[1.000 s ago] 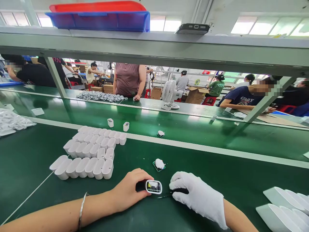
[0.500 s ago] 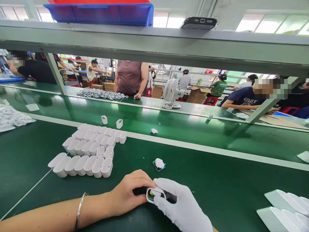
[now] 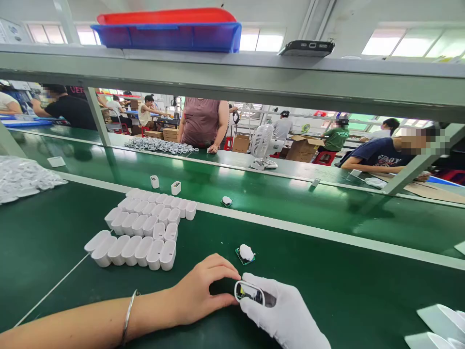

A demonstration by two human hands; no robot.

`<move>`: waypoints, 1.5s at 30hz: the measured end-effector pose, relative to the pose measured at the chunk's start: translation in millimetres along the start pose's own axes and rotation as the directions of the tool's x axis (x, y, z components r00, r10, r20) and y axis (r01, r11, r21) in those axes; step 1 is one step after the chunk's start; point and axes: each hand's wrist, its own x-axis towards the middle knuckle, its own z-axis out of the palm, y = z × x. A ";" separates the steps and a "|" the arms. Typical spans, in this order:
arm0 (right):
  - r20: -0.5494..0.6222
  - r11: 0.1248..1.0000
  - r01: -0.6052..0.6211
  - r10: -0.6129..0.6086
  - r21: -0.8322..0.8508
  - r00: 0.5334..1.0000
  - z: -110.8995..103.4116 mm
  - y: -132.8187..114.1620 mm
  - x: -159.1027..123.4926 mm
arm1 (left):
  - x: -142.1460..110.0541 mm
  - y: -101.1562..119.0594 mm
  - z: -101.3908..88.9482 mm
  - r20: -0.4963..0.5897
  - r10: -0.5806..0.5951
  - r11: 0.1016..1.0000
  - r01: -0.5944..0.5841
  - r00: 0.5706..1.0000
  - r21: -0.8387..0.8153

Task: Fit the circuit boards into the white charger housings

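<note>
A small white oval plastic housing (image 3: 262,294) is held between my two hands, its open end facing me. Inside it, parts of a circuit board and a yellow component show. My right hand (image 3: 281,308), in a white glove, grips the housing from the right with thumb and fingers. My left hand (image 3: 203,286), bare, pinches its left end between thumb and fingertips. Just beyond the hands, a green circuit board (image 3: 246,253) with a white blob on top lies on the table. Rows of open white housings (image 3: 138,249) stand upright to the left.
Two filled housings (image 3: 176,188) and another circuit board (image 3: 226,201) sit on the green belt (image 3: 290,213) behind a white strip. A heap of white parts (image 3: 25,179) lies left; more white housings (image 3: 441,322) stand right. A shelf (image 3: 232,80) spans overhead. People sit and stand beyond.
The view has shifted, with the table appearing further right. My right thumb has moved down off the housing's opening, and the housing has tilted slightly. Items on the belt have drifted left.
</note>
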 end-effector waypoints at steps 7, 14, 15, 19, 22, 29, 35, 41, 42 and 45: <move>-0.352 0.987 -0.081 0.028 -0.138 0.936 -47.4 5.3 32.9 | 38.3 -11.8 -73.7 -0.186 -0.427 0.609 0.433 0.885 0.664; -0.404 0.862 -0.283 0.101 -0.421 0.909 -77.5 15.5 54.3 | 39.4 -46.4 -99.5 -0.213 -0.550 0.527 0.533 0.808 0.662; -0.387 0.850 -0.287 0.108 -0.441 0.916 -77.2 14.6 53.4 | 39.4 -46.6 -98.9 -0.209 -0.551 0.534 0.534 0.808 0.656; -0.327 0.831 -0.211 0.037 -0.515 0.944 -74.8 7.9 59.3 | 38.4 -31.2 -87.4 -0.157 -0.538 0.605 0.509 0.828 0.613; -0.340 0.800 -0.192 -0.016 -0.569 0.940 -80.1 1.4 83.7 | 30.6 -7.3 -62.8 -0.047 -0.539 0.699 0.477 0.841 0.533; -0.441 0.753 -0.274 -0.024 -0.598 0.897 -95.1 -3.5 156.9 | 2.9 19.9 4.1 0.126 -0.479 0.851 0.424 0.869 0.309; -0.463 0.802 -0.224 -0.073 -0.553 0.884 -75.5 9.1 173.1 | -6.5 0.4 13.2 0.046 -0.385 0.923 0.383 0.922 0.033; -0.202 0.818 0.040 -0.189 -0.574 0.961 -42.4 7.5 112.0 | -6.0 -0.7 12.6 0.111 -0.430 0.895 0.439 0.896 -0.082; -0.147 0.810 0.077 -0.198 -0.581 0.969 -36.8 6.9 98.6 | -6.1 -0.1 13.4 0.102 -0.461 0.878 0.470 0.881 -0.087; -0.047 0.790 0.139 -0.207 -0.597 0.977 -25.3 7.7 69.4 | -6.7 2.1 15.7 0.081 -0.525 0.839 0.531 0.847 -0.116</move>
